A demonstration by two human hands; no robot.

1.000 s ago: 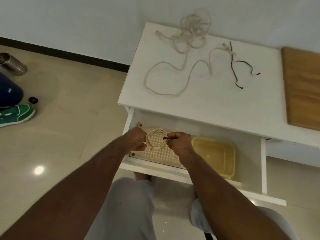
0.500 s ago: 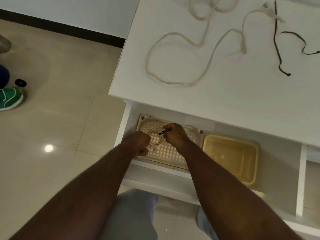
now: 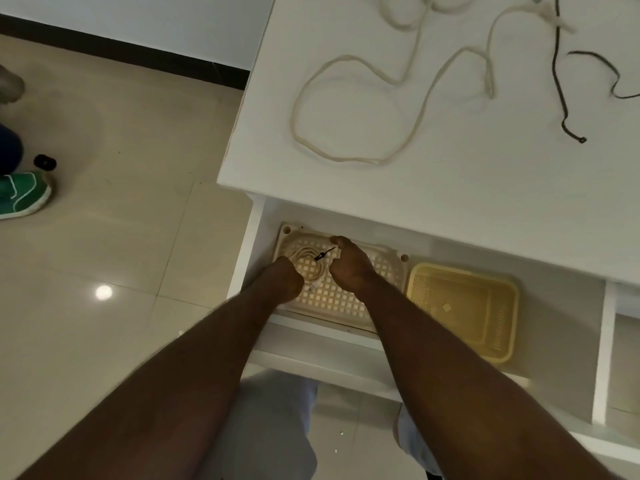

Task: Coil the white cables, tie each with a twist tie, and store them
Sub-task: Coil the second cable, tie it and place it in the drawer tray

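Beige tile flooring (image 3: 114, 237) is seen at the left, with a green shoe (image 3: 22, 194) and a small black object (image 3: 45, 162) lying on it near the left edge; a dark skirting strip (image 3: 138, 51) runs along the foot of the white wall. Nearest the camera, two bare forearms are extended forward and down into an open white drawer (image 3: 349, 344). Inside the drawer, a cream perforated tray (image 3: 346, 299) is set at the left and a yellow basket (image 3: 464, 306) just beside it at the right.

The coiled white cable (image 3: 308, 263) is located on the perforated tray, between the two hands, with a black twist tie (image 3: 323, 254) wrapped across it and one end of the tie projecting upward to the right. The left hand (image 3: 284, 282) is held knuckles-up at the left edge of the coil with fingers curled; whether the coil is gripped cannot be told. The right hand (image 3: 349, 266) is positioned at the right edge of the coil, fingers curled, with the fingertips at the projecting end of the tie; an actual pinch cannot be confirmed.

Beyond the drawer, the white tabletop (image 3: 450, 174) is found. An uncoiled white cable (image 3: 360, 109) is spread across it in loose loops, and two loose black twist ties (image 3: 557, 81) are laid at the far right, well apart from the drawer.
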